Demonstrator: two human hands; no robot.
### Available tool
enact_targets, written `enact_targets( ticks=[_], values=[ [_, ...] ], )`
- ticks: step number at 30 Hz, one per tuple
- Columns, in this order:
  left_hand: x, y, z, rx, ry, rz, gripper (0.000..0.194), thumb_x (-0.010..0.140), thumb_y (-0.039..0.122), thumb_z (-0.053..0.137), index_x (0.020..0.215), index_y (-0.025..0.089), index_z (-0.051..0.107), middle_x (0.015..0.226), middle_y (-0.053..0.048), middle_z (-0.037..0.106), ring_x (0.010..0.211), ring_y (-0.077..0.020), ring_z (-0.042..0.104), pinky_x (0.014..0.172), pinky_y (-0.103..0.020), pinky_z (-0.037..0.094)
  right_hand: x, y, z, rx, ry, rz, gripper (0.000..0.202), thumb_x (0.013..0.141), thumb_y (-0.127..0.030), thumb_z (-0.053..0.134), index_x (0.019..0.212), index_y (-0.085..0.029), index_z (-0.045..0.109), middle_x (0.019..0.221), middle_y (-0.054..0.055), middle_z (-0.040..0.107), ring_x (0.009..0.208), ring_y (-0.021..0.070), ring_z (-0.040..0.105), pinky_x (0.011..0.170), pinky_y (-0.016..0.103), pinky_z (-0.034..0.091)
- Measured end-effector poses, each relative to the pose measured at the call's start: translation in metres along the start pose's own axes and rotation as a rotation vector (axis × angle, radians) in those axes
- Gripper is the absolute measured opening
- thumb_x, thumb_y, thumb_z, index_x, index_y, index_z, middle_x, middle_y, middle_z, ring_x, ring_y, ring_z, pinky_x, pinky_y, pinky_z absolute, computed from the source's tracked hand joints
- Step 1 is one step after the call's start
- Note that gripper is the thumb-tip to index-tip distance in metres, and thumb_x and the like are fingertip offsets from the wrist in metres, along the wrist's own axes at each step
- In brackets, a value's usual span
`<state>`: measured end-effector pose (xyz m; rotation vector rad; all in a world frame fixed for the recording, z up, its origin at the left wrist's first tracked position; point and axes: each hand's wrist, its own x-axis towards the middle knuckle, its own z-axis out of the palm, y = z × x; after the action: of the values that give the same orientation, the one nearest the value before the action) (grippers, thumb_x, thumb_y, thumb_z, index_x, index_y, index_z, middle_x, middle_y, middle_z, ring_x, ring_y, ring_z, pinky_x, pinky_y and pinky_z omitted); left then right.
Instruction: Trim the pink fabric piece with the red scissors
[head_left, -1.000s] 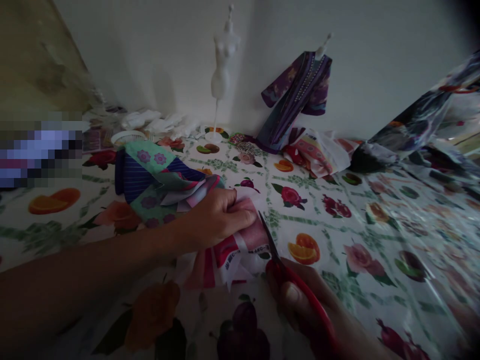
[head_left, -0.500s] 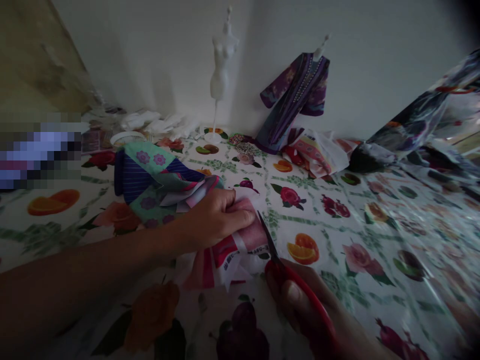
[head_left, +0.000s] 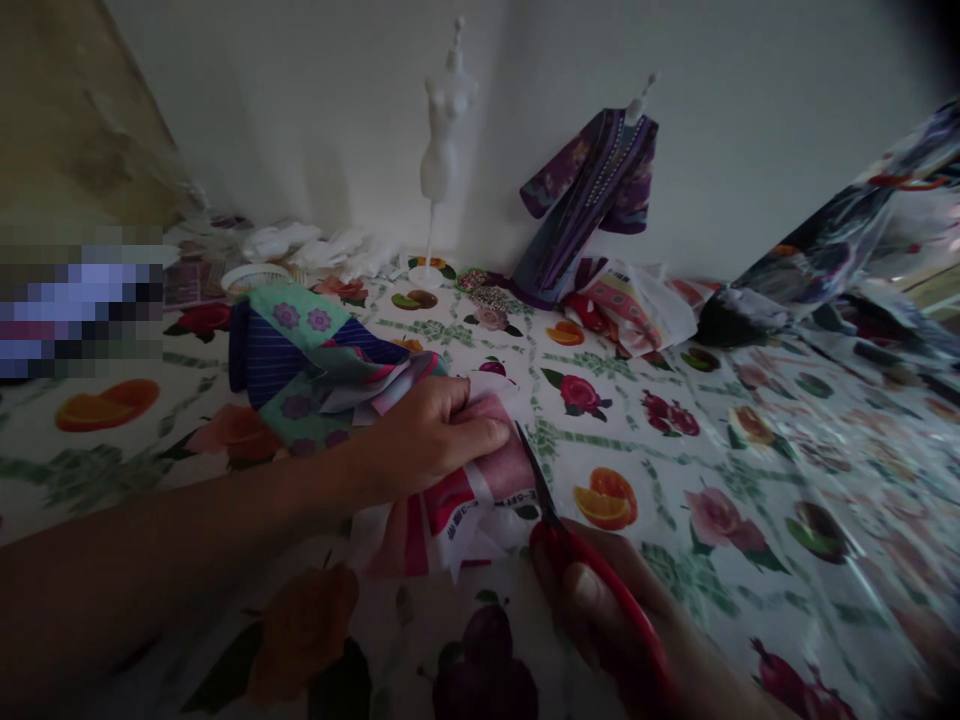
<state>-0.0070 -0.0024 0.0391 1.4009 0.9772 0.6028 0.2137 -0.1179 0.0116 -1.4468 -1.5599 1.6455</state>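
Note:
In my left hand [head_left: 442, 435] is a piece of pink and white fabric [head_left: 502, 465] with dark printed characters, pinched between thumb and fingers. Its lower end spreads over the tablecloth. My right hand [head_left: 600, 590] grips red-handled scissors [head_left: 551, 510], thumb on the handle. Their dark blades look closed together and point up and away, along the right edge of the fabric. A green and navy striped cloth piece [head_left: 300, 350] with purple flowers lies just beyond my left wrist.
A bare white mini mannequin [head_left: 442, 140] stands by the wall, near another wearing a purple robe [head_left: 592, 200]. Bagged fabric [head_left: 634, 305] lies under the robe. A plastic-wrapped bundle [head_left: 832, 240] leans at right. The tablecloth [head_left: 480, 325] has fruit and flower prints.

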Motion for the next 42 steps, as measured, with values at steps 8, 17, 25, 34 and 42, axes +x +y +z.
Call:
enact_targets(
  ticks=[8,17,25,34,42],
  values=[
    [0.000,0.001,0.000,0.038,-0.037,-0.006,0.027,0.083,0.034,0.062,0.065,0.019,0.048,0.058,0.006,0.040,0.052,-0.0078,0.034,0.045,-0.022,0.023,0.006,-0.002,-0.003,0.052,-0.072,0.022,0.054,0.096,-0.075,0.046,0.082,-0.023,0.048,0.068,-0.005,0.042,0.058,0.0144,0.036,0.051,0.027,0.028],
    [-0.001,-0.003,0.002,0.049,-0.035,0.022,0.032,0.080,0.032,0.063,0.061,0.021,0.040,0.057,0.006,0.035,0.052,-0.0080,0.031,0.046,-0.024,0.021,0.006,0.005,-0.002,0.009,-0.068,-0.064,0.054,0.098,-0.074,0.042,0.079,-0.023,0.046,0.068,-0.005,0.041,0.058,0.0134,0.035,0.051,0.027,0.028],
    [0.001,-0.004,0.002,0.015,-0.048,-0.010,0.030,0.082,0.035,0.063,0.066,0.020,0.044,0.058,0.006,0.037,0.052,-0.0081,0.032,0.048,-0.024,0.021,0.007,0.008,-0.003,-0.004,-0.064,-0.041,0.054,0.098,-0.074,0.044,0.080,-0.023,0.047,0.069,-0.004,0.043,0.060,0.0139,0.036,0.052,0.027,0.030],
    [-0.001,-0.003,0.005,0.017,-0.045,0.000,0.033,0.083,0.035,0.062,0.063,0.020,0.040,0.058,0.006,0.034,0.052,-0.0081,0.029,0.048,-0.025,0.019,0.006,0.003,-0.002,-0.015,-0.034,-0.021,0.056,0.095,-0.077,0.046,0.080,-0.023,0.047,0.068,-0.005,0.042,0.059,0.0139,0.035,0.052,0.026,0.029],
    [0.001,-0.004,0.003,0.020,-0.040,-0.007,0.035,0.080,0.037,0.064,0.062,0.021,0.039,0.056,0.006,0.034,0.052,-0.0088,0.030,0.048,-0.026,0.019,0.007,-0.002,-0.002,-0.034,-0.045,-0.034,0.054,0.096,-0.075,0.045,0.080,-0.024,0.046,0.067,-0.006,0.040,0.058,0.0136,0.033,0.050,0.026,0.028]
  ],
)
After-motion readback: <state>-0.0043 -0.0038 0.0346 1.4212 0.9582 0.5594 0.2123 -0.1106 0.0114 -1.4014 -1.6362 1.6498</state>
